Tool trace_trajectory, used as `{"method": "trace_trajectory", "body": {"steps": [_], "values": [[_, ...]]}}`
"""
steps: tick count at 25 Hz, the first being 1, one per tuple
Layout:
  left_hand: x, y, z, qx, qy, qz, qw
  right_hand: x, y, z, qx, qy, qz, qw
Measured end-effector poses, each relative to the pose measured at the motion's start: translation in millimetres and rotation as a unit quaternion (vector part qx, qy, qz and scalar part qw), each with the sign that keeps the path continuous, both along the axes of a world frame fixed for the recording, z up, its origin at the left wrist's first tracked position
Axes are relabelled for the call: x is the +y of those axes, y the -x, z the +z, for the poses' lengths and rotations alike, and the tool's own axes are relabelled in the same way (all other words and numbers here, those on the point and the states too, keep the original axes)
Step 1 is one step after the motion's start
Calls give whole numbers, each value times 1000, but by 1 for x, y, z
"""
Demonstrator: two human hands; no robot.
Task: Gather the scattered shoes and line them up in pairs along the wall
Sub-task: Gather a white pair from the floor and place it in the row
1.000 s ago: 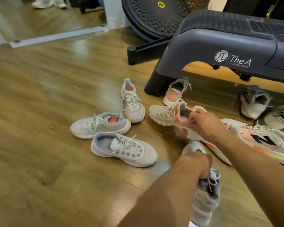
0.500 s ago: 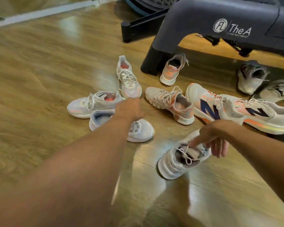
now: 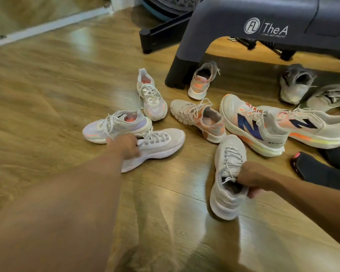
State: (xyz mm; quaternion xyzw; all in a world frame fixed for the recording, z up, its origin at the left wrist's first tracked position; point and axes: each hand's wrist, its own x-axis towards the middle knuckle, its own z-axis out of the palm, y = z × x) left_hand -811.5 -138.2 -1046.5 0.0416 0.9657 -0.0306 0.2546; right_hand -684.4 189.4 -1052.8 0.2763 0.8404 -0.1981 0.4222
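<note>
Several sneakers lie scattered on the wood floor. My left hand [image 3: 126,145] grips the collar of a white mesh sneaker [image 3: 161,142], which is tilted onto its side. My right hand [image 3: 253,178] holds the matching white sneaker [image 3: 228,173] by its opening, toe pointing away. Behind lie a lilac sneaker [image 3: 116,126], its mate [image 3: 151,95], a beige-and-orange sneaker [image 3: 198,118], another beige-and-orange one [image 3: 201,81] and two big white sneakers with a blue N [image 3: 251,124], [image 3: 312,126].
A dark grey step bench [image 3: 243,26] stands over the far shoes, its leg [image 3: 177,75] beside them. Two grey shoes [image 3: 294,83], [image 3: 330,97] lie under it at right. A black shoe [image 3: 318,169] is at the right edge. A white baseboard [image 3: 47,28] runs at far left.
My left hand has reached onto the white sneaker by the lilac one and tipped it up. My right hand has closed on the other white sneaker and turned it toe-away.
</note>
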Motion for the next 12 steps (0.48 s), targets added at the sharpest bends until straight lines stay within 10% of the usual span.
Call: {"method": "trace_trajectory", "body": {"steps": [3, 6, 9, 12], "values": [[-11, 8, 19, -13, -292, 190, 937, 29, 6, 25, -49, 38, 33, 998], [-26, 1, 29, -129, -561, 386, 721, 46, 10, 44, -92, 66, 114, 987], [-38, 3, 32, -145, -648, 462, 588, 37, 15, 52, -103, 145, 82, 981], [-39, 8, 32, -47, -645, 523, 555, 22, 25, 58, -13, 233, -22, 972]]}}
